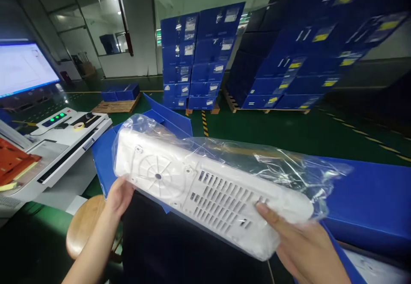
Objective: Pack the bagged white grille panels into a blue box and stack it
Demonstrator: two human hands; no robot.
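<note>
Between my hands hangs a long white plastic housing with vent slots and a round ribbed pattern, tilted down to the right. A clear plastic bag surrounds it and sticks out loosely beyond its upper and right edges. My left hand grips the lower left corner, fingers mostly hidden behind the part. At the right end my right hand is closed on the bagged housing, thumb on the face beside the slots. Behind it an open blue box shows its raised flaps.
A blue box stands at right, with white parts below it. To the left are a white machine, a monitor and a wooden stool. Stacked blue cartons stand on pallets farther back.
</note>
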